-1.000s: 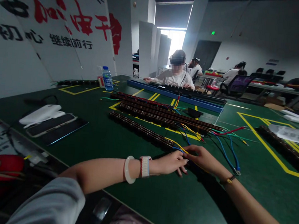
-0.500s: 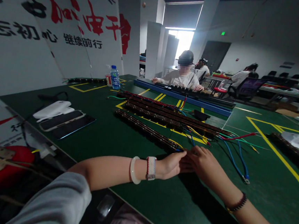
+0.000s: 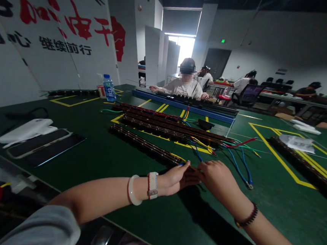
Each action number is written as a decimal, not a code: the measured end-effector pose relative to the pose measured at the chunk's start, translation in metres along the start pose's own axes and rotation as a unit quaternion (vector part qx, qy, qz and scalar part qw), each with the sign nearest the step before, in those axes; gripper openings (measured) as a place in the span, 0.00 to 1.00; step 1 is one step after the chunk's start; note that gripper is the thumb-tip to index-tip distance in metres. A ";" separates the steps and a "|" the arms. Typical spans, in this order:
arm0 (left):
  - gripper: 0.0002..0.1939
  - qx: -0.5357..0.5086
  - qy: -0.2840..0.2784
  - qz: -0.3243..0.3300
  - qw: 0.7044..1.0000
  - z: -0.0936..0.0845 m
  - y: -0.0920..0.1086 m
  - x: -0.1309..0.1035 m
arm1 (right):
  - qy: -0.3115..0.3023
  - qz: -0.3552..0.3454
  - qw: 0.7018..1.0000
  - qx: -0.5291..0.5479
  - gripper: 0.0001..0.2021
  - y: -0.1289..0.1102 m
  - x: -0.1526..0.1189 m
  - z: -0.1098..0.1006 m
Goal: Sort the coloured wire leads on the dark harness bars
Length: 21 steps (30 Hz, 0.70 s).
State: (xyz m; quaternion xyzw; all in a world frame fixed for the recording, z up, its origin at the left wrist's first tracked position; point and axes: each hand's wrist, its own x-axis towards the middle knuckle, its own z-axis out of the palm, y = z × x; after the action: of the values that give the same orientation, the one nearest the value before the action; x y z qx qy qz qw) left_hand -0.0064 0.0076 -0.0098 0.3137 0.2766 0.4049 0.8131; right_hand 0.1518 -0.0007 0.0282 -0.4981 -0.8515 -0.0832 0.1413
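Observation:
My left hand [image 3: 174, 180] is closed around the wire end of the nearest dark wiring strip [image 3: 147, 144], with the thumb raised along it. Beside it on the right, my right hand [image 3: 214, 176] pinches a thin yellowish-brown wire [image 3: 194, 168] that runs between the two hands. The fingertips of the right hand are partly hidden. Behind the hands lie more long dark strips [image 3: 163, 127] with yellow, blue, red and green wire ends. A blue cable [image 3: 243, 170] with a metal lug rests on the green table right of my right hand.
Phones [image 3: 56, 151] and a white case [image 3: 27, 130] lie at the left. A blue-capped bottle [image 3: 109, 88] stands at the back left. Across the table a person [image 3: 185, 84] sits behind a long blue tray [image 3: 221, 116]. Another strip [image 3: 305, 165] lies at the right.
The view has turned to the right, so the table and things sit further left. My hands are slightly further apart, and more of the thin wire shows between them.

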 end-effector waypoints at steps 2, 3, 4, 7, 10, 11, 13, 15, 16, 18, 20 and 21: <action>0.15 0.002 0.006 0.007 1.000 0.001 0.000 -0.001 | -0.004 0.027 0.998 0.062 0.09 0.005 0.001 -0.004; 0.15 0.005 0.004 0.013 1.000 0.002 0.000 -0.002 | 0.004 0.031 0.995 0.097 0.10 0.008 0.002 -0.005; 0.15 0.010 0.000 0.019 1.000 0.004 0.000 -0.004 | 0.019 0.032 0.991 0.130 0.10 0.013 0.003 -0.004; 0.16 0.043 -0.013 0.021 0.999 0.009 0.001 -0.008 | 0.074 0.044 0.976 0.201 0.09 0.028 0.010 0.003; 0.16 0.080 -0.001 0.011 0.997 0.013 0.003 -0.012 | 0.109 0.056 0.968 0.221 0.08 0.042 0.018 0.017; 0.16 0.088 0.004 0.008 0.996 0.014 0.003 -0.012 | 0.116 0.056 0.968 0.217 0.08 0.046 0.020 0.022; 0.16 0.097 0.010 0.005 0.995 0.013 0.003 -0.011 | 0.128 0.056 0.969 0.203 0.09 0.051 0.023 0.034; 0.14 0.097 0.015 0.004 0.995 0.011 0.002 -0.010 | 0.144 0.058 0.973 0.174 0.10 0.054 0.024 0.044; 0.14 0.096 0.014 0.005 0.995 0.009 0.002 -0.009 | 0.152 0.058 0.975 0.154 0.10 0.055 0.024 0.048; 0.14 0.098 0.007 0.006 0.995 0.006 0.001 -0.007 | 0.163 0.057 0.979 0.111 0.11 0.054 0.025 0.054; 0.14 0.107 0.001 0.008 0.994 0.004 0.000 -0.006 | 0.159 0.057 0.982 0.080 0.12 0.053 0.025 0.056; 0.15 0.111 0.000 0.009 0.994 0.004 0.000 -0.006 | 0.154 0.059 0.984 0.072 0.12 0.053 0.026 0.057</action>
State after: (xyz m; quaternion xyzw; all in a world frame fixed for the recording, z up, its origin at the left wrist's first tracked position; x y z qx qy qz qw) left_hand -0.0068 0.0013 -0.0060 0.4042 0.3169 0.3794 0.7696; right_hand 0.1770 0.0624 -0.0175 -0.5174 -0.7923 -0.0884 0.3110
